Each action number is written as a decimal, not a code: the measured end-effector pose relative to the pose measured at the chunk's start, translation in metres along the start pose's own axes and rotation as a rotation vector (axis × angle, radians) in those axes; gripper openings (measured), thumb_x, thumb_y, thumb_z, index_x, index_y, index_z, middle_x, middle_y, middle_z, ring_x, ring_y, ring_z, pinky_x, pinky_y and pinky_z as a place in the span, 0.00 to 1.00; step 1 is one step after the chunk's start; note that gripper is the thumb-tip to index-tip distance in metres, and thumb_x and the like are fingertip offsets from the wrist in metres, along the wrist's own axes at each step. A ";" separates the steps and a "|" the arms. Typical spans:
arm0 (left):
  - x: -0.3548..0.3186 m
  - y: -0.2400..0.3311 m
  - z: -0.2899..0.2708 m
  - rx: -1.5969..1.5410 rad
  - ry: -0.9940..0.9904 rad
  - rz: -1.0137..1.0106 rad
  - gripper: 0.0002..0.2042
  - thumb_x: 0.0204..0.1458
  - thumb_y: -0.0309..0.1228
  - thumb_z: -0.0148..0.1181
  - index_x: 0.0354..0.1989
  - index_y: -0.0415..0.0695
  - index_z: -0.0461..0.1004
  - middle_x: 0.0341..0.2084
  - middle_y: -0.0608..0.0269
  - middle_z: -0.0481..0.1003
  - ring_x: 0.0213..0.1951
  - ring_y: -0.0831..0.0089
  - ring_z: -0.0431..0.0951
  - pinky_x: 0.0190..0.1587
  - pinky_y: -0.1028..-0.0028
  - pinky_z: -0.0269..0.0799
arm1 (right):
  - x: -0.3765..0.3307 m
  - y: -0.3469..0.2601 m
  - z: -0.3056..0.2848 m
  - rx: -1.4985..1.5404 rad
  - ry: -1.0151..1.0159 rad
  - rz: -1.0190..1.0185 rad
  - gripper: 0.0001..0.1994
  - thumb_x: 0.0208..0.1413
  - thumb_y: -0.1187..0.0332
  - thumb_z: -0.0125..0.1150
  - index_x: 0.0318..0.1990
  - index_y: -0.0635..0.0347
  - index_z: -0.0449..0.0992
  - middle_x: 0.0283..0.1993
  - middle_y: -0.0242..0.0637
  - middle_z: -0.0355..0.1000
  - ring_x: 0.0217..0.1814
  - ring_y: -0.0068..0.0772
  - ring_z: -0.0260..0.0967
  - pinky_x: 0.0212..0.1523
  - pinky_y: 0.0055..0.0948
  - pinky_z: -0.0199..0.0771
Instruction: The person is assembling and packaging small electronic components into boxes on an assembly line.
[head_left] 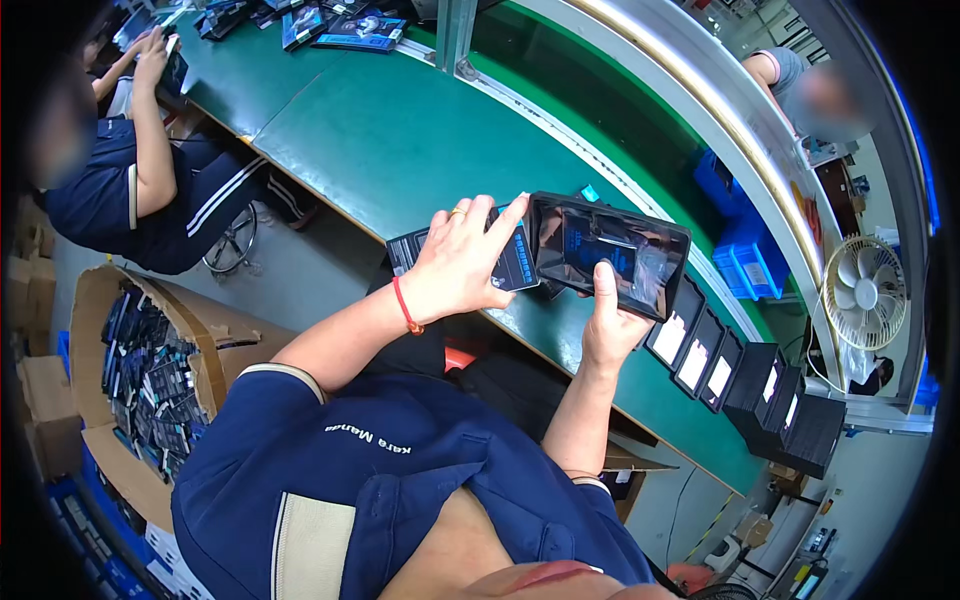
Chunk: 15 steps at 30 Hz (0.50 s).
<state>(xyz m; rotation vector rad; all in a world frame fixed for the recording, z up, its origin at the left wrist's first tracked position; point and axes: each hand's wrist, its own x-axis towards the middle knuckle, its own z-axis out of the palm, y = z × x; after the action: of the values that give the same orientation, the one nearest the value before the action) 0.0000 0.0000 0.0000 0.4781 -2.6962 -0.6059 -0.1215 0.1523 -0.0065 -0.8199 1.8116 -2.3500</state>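
Note:
My right hand (612,328) grips a shallow black tray-like box (660,300) by its near edge, thumb over the rim. Inside the box are dark, glossy contents with blue marks and shiny clear film. A flat dark printed package (516,262) lies under my left hand (455,262). The left fingers spread across that package, with the thumb at its near edge. My left index fingertip reaches the box's left corner. Whether the package also rests on the table is hard to see.
Black boxes (800,430), several showing white panels, line the right of the green table (370,125). Packages (360,35) lie at its far end. A large carton (190,325) of dark packs stands left, near a seated co-worker (120,190). A fan (865,292) stands right.

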 end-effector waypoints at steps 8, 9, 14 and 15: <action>0.000 -0.008 0.003 -0.029 0.118 0.172 0.54 0.22 0.38 0.73 0.66 0.44 0.53 0.46 0.49 0.64 0.47 0.55 0.67 0.48 0.62 0.62 | 0.003 -0.015 -0.005 -0.021 -0.026 0.075 0.14 0.50 0.79 0.64 0.45 0.67 0.70 0.34 0.38 0.73 0.27 0.22 0.70 0.22 0.19 0.73; 0.000 -0.008 0.004 -0.029 0.118 0.172 0.54 0.22 0.38 0.73 0.66 0.44 0.53 0.46 0.49 0.64 0.47 0.55 0.67 0.48 0.62 0.62 | 0.005 -0.019 -0.004 -0.010 -0.038 0.105 0.15 0.50 0.79 0.64 0.45 0.67 0.70 0.34 0.38 0.73 0.27 0.22 0.70 0.21 0.19 0.73; 0.000 -0.010 0.008 -0.077 0.161 0.232 0.57 0.18 0.39 0.76 0.66 0.44 0.52 0.44 0.52 0.64 0.46 0.56 0.67 0.47 0.62 0.60 | 0.013 -0.014 -0.007 0.095 -0.088 0.251 0.14 0.53 0.75 0.61 0.46 0.65 0.69 0.34 0.39 0.73 0.22 0.23 0.70 0.16 0.19 0.68; 0.000 -0.010 0.007 -0.091 0.187 0.225 0.57 0.19 0.40 0.76 0.66 0.44 0.53 0.44 0.52 0.64 0.46 0.56 0.67 0.46 0.62 0.60 | 0.013 -0.012 -0.004 0.100 -0.092 0.251 0.14 0.53 0.75 0.61 0.46 0.65 0.69 0.34 0.39 0.73 0.22 0.23 0.70 0.16 0.19 0.68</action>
<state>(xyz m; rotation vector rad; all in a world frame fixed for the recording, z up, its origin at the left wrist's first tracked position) -0.0002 -0.0055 -0.0109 0.1925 -2.4870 -0.5856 -0.1307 0.1545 0.0087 -0.6361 1.6398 -2.1864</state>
